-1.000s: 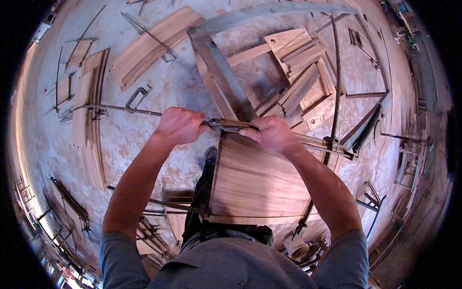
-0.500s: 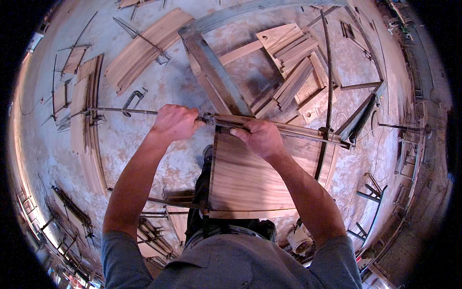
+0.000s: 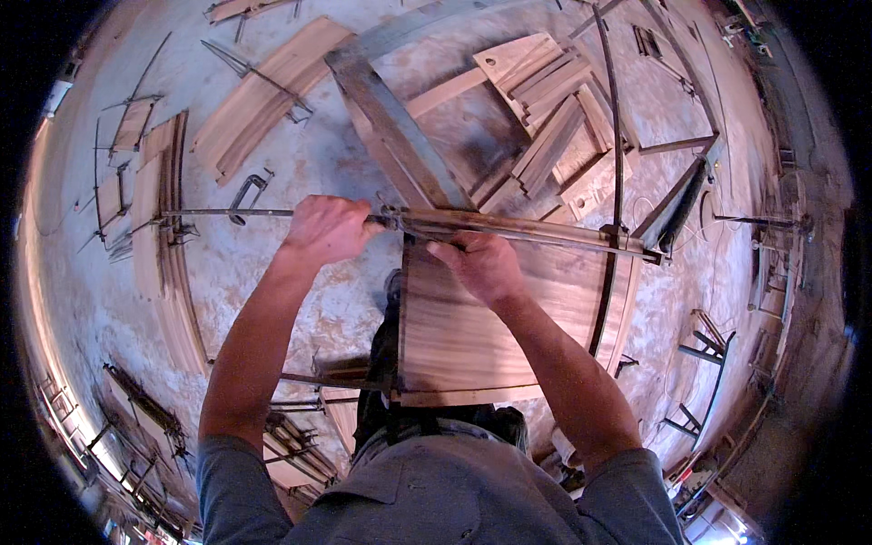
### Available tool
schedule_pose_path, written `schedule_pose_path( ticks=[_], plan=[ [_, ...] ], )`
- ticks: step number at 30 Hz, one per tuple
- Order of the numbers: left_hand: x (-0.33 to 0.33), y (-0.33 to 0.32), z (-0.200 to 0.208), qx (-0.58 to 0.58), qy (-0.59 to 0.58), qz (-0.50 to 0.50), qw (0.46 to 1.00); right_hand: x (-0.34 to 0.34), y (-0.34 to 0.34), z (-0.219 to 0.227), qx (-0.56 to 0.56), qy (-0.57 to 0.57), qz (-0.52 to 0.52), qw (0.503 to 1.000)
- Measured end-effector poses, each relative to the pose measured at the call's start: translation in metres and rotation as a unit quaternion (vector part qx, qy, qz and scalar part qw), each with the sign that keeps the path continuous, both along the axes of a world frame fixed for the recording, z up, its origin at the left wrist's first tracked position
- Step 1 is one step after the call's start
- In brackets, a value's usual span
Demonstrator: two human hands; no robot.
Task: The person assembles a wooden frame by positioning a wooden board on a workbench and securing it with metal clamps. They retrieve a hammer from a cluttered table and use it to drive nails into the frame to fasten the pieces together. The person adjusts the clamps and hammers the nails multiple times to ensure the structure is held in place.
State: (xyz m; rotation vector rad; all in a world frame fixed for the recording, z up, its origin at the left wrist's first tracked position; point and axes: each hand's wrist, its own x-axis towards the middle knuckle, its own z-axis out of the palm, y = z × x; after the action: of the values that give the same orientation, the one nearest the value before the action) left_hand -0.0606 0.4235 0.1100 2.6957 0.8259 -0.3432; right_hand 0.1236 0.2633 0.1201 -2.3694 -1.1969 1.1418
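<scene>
A wooden panel assembly (image 3: 463, 336) with edge strips lies in front of my body. Along its far edge runs a long metal bar clamp (image 3: 391, 216), reaching out to the left past the panel. My left hand (image 3: 330, 229) is closed around the clamp's handle end, just left of the panel's far left corner. At that far edge, my right hand (image 3: 481, 263) wraps round the clamp bar, its thumb pointing left toward the clamp's head. My right fingers are partly hidden beneath. Another dark bar clamp (image 3: 607, 300) crosses the panel's right side.
A blue-grey metal beam (image 3: 400, 127) rises beyond the panel. Past it lie stacked wooden pieces (image 3: 549, 86). Clamped boards (image 3: 272, 95) and a long board stack (image 3: 163, 245) lie on the floor at left, with a C-clamp (image 3: 247, 198) between. A metal stand (image 3: 704, 363) is at right.
The whole view has shifted slightly. My right hand has slid a little left along the panel's far edge; my left hand keeps its grip on the clamp handle.
</scene>
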Motion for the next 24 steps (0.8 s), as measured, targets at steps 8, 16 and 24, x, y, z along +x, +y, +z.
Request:
schedule_pose_path(
  ticks=[8, 16, 24],
  plan=[
    [-0.003, 0.002, 0.001, -0.002, -0.004, -0.020, 1.000, -0.003, -0.001, 0.009, 0.062, -0.030, 0.037, 0.997],
    [0.003, -0.002, 0.001, 0.028, 0.004, -0.025, 0.999, 0.024, 0.029, 0.053, 0.341, 0.047, 0.052, 0.938],
    [-0.005, -0.007, 0.024, 0.000, -0.146, -0.012, 0.989, 0.032, -0.152, -0.001, 0.038, -0.069, 0.026, 0.997]
  ],
)
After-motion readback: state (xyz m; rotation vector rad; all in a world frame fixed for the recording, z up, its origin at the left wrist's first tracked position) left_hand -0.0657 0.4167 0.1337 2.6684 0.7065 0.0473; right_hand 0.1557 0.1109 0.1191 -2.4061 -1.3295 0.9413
